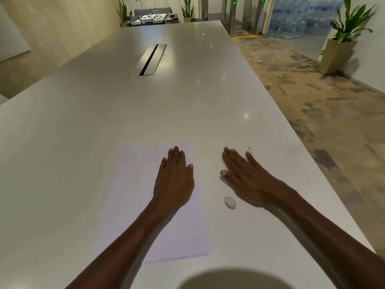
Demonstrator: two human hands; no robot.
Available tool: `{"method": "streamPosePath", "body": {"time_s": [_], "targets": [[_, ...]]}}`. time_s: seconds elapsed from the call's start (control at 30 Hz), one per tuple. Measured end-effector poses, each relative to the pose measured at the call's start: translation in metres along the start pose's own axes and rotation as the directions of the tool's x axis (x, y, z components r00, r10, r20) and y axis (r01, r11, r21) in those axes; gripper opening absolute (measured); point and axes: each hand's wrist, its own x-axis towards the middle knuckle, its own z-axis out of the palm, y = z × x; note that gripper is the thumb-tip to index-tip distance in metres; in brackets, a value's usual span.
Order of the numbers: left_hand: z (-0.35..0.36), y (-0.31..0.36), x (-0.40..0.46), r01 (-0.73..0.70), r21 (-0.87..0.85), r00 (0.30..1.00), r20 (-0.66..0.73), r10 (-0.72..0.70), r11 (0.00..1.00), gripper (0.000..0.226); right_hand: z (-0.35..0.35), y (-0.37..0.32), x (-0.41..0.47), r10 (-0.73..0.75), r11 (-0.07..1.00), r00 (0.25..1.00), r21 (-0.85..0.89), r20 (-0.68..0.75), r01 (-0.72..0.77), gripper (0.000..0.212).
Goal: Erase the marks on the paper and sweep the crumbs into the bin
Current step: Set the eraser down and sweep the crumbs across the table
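The right hand (241, 174), fingers straight and flat on the table (145, 113), has the eraser crumbs (250, 150) just beyond its fingertips, while the flat left hand (174, 178) presses the paper (133, 197).

Right hand (242, 176) motion-blurred; crumbs (250, 151) tiny.

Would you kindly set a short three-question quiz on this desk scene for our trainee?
1. True or false: the left hand lies flat on the paper.
2. Where is the eraser? A: on the paper; B: on the table between paper and right forearm; C: held in a hand.
3. Fill in: the dark crumbs lie just beyond the fingertips of the ___ hand.

Key: 1 true; 2 B; 3 right.
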Motion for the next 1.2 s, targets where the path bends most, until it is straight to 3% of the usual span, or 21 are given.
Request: {"method": "streamPosePath", "body": {"time_s": [0.1, 0.23, 0.37, 0.47, 0.6, 0.87, 0.97, 1.07, 1.2], "targets": [[-0.001, 0.001, -0.001, 0.007, -0.018, 1.000, 0.004, -0.007, 1.000, 0.055, 0.002, 0.007, 0.003, 0.023, 0.999, 1.000, -0.030, -0.009, -0.023, 0.109], [-0.002, 0.002, -0.001, 0.007, -0.022, 1.000, 0.007, -0.007, 1.000, 0.055, -0.008, 0.026, 0.010, 0.208, 0.978, 0.978, 0.015, 0.035, -0.208, 0.122], [-0.003, 0.000, -0.001, 0.007, -0.029, 1.000, 0.008, -0.007, 1.000, 0.055, -0.014, 0.016, 0.027, 0.227, 0.974, 0.974, 0.007, 0.014, -0.227, 0.083], [-0.002, -0.001, -0.001, 0.010, -0.031, 1.000, 0.010, -0.010, 0.999, 0.056, -0.010, 0.002, 0.048, 0.146, 0.989, 0.987, 0.022, 0.061, -0.148, 0.072], [-0.003, 0.000, -0.002, 0.006, -0.027, 1.000, 0.007, -0.006, 1.000, 0.056, -0.002, 0.001, 0.058, 0.165, 0.986, 0.983, 0.025, 0.080, -0.167, 0.075], [-0.001, -0.001, -0.001, 0.015, -0.029, 1.000, 0.010, -0.015, 0.999, 0.055, -0.009, 0.019, 0.023, 0.437, 0.899, 0.898, -0.046, 0.053, -0.435, 0.084], [-0.001, -0.002, 0.000, 0.009, -0.024, 1.000, 0.002, -0.009, 1.000, 0.055, -0.011, 0.005, 0.029, 0.356, 0.934, 0.934, -0.026, -0.015, -0.357, 0.081], [-0.002, -0.001, -0.002, 0.004, -0.030, 1.000, 0.004, -0.004, 1.000, 0.055, -0.007, -0.007, 0.042, 0.223, 0.974, 0.974, 0.023, 0.047, -0.224, 0.078], [-0.002, 0.000, -0.002, -0.001, -0.030, 1.000, 0.010, 0.001, 1.000, 0.056, 0.001, -0.002, 0.040, 0.233, 0.972, 0.971, 0.027, 0.060, -0.235, 0.076]]}}
